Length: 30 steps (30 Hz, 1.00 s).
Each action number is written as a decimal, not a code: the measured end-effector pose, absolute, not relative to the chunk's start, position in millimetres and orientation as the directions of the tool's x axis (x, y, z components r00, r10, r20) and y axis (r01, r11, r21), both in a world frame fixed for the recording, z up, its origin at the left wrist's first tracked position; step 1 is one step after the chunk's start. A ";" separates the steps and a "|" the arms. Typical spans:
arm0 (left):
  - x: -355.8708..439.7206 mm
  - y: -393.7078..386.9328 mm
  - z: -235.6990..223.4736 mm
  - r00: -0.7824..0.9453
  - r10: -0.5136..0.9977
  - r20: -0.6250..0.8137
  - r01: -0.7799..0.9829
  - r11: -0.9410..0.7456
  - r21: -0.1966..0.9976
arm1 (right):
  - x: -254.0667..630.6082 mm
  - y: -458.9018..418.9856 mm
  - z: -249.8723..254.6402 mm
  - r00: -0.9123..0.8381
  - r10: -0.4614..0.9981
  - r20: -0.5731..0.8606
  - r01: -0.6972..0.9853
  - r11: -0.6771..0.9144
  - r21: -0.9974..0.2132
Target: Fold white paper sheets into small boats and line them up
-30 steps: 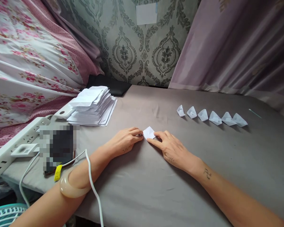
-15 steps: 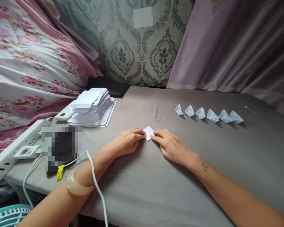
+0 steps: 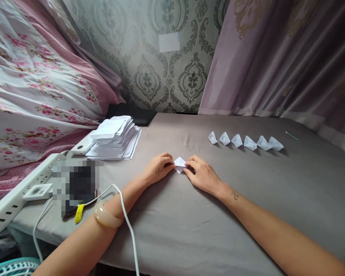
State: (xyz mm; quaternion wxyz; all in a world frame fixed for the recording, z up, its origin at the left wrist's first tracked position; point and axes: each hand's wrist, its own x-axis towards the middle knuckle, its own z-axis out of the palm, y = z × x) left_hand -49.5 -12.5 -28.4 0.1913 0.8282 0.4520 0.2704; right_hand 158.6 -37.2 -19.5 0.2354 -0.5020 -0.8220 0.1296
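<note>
A small folded white paper (image 3: pixel 179 164), diamond-shaped with a crease across its middle, is between my two hands just above or on the grey cloth. My left hand (image 3: pixel 160 168) pinches its left corner between thumb and fingers. At the opposite corner, my right hand (image 3: pixel 202 173) pinches the paper the same way. To the right stands a row of several folded paper boats (image 3: pixel 237 141), apart from my hands. The undersides of my fingers are hidden.
A tall stack of white paper sheets (image 3: pixel 115 140) sits at the left back, before a black folded item (image 3: pixel 132 114). Nearby are a power strip (image 3: pixel 25 188), a blurred phone-like object (image 3: pixel 82 184) and a white cable (image 3: pixel 129 220) crossing my left forearm. A thin stick (image 3: pixel 291 135) lies far right.
The view has tilted up slightly. My fingers have shifted from lying against the flat paper to pinching its side corners, and its middle crease now shows.
</note>
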 end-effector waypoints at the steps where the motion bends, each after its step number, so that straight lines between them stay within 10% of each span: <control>1: -49.6 -12.0 -29.0 0.434 0.858 0.274 0.639 -0.508 0.578 | 158.4 -35.9 -19.1 -0.374 0.893 0.251 0.760 0.450 -0.469; 14: -41.8 -8.5 -27.1 0.211 0.966 0.147 0.620 -0.249 0.744 | 156.4 -15.4 -25.2 -0.222 0.954 0.200 0.691 0.299 -0.658; 30: -39.8 -6.8 -35.3 0.256 0.936 0.243 0.686 -0.353 0.636 | 149.4 -11.3 -19.7 -0.232 0.963 0.138 0.814 0.270 -0.514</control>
